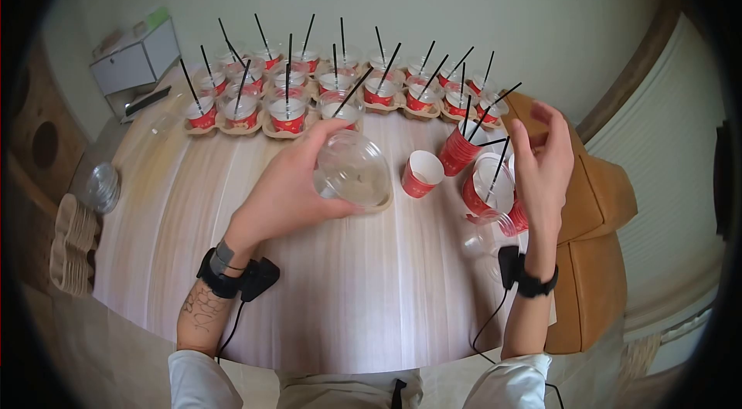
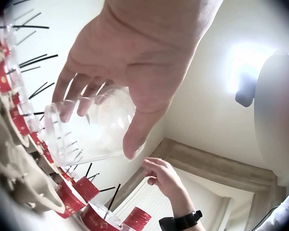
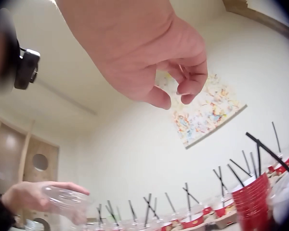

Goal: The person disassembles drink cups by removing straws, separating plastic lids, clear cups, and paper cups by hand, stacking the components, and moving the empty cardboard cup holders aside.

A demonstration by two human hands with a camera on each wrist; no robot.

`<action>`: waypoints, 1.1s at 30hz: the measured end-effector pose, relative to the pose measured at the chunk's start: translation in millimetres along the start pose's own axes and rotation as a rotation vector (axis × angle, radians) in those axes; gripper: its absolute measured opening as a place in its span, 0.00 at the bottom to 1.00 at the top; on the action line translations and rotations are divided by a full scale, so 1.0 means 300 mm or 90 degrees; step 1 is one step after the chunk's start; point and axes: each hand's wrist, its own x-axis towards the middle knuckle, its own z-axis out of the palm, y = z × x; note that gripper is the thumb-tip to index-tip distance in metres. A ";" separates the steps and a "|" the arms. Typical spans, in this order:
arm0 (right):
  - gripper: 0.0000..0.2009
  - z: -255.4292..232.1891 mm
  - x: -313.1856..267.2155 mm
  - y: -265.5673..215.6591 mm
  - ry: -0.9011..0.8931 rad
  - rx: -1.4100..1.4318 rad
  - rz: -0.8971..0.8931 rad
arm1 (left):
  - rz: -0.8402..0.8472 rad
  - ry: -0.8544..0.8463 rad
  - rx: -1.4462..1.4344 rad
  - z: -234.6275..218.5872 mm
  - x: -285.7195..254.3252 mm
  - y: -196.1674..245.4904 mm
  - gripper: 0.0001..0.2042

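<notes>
Two hands worked above a round table (image 1: 332, 308): the left hand (image 1: 290, 189) clamped fingers and thumb around a clear plastic cup (image 1: 353, 171), while the right hand (image 1: 543, 158), at three o'clock, hung loosely curled, holding nothing. Straw-filled cups in trays (image 1: 340, 88) lined twelve o'clock.

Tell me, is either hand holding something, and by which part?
The left hand grips a clear plastic cup round its side wall, thumb on one side and fingers opposite. The right hand hangs in the air with fingers loosely curled, holding nothing.
</notes>
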 end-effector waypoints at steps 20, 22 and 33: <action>0.50 -0.103 -0.434 -0.158 -0.537 0.375 0.012 | 0.212 -0.206 0.118 0.256 -0.095 0.022 0.45; 0.49 -0.105 -0.441 -0.154 -0.531 0.376 0.011 | 0.232 -0.206 0.113 0.257 -0.096 0.014 0.44; 0.48 -0.095 -0.441 -0.157 -0.512 0.398 0.014 | 0.214 -0.204 0.117 0.247 -0.087 0.009 0.44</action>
